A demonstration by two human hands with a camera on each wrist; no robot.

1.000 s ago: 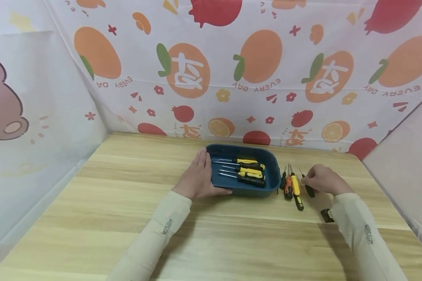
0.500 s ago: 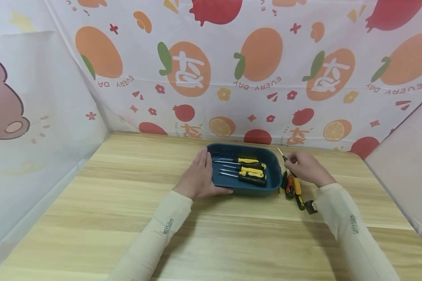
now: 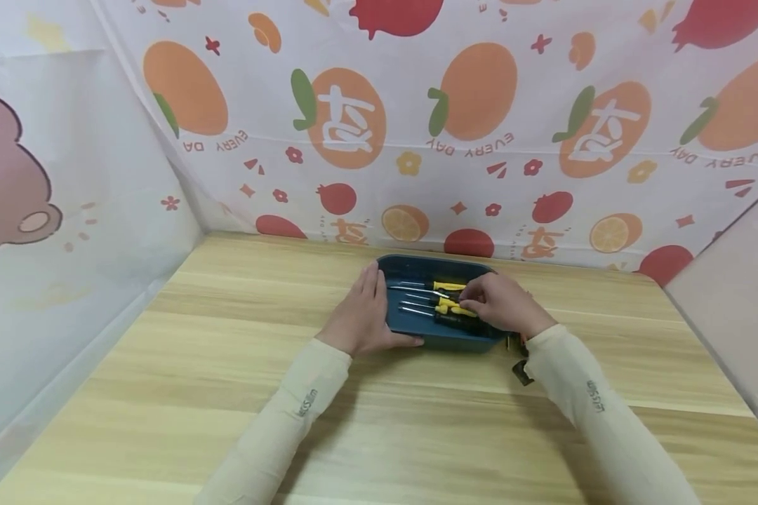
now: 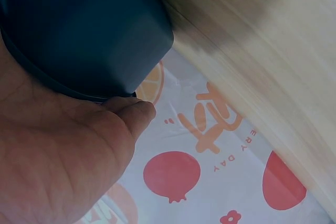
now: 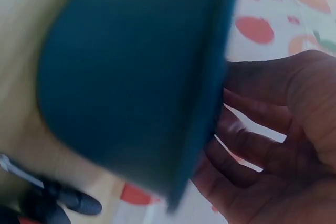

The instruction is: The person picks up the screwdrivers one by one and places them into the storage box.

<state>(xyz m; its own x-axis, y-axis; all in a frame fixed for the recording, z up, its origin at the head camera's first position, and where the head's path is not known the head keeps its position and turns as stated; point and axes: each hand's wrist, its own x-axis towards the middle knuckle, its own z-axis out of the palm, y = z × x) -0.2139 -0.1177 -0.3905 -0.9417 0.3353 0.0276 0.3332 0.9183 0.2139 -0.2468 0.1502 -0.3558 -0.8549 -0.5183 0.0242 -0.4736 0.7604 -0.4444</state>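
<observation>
The dark blue plastic box (image 3: pixel 455 341) stands on the table with several yellow-and-black screwdrivers (image 3: pixel 457 320) lying in it. My left hand (image 3: pixel 363 315) rests against its left end, fingers straight along the wall and thumb along the front. In the left wrist view, the left fingertips (image 4: pixel 139 113) touch the rim. My right hand (image 3: pixel 502 305) is over the right part of the box and pinches a small dark screwdriver, whose handle is mostly hidden. In the right wrist view, the right hand (image 5: pixel 278 124) is partly hidden by the box wall.
Outside the right end of the box lie several more screwdrivers, among them a black one (image 5: pixel 76 200), mostly covered by my right arm in the head view. A fruit-print cloth (image 3: pixel 404 105) hangs behind the wooden table (image 3: pixel 259 308).
My right hand has picked up the small dark screwdriver from the table right of the box and carried it left over the box. My left hand has stayed at the left end.
</observation>
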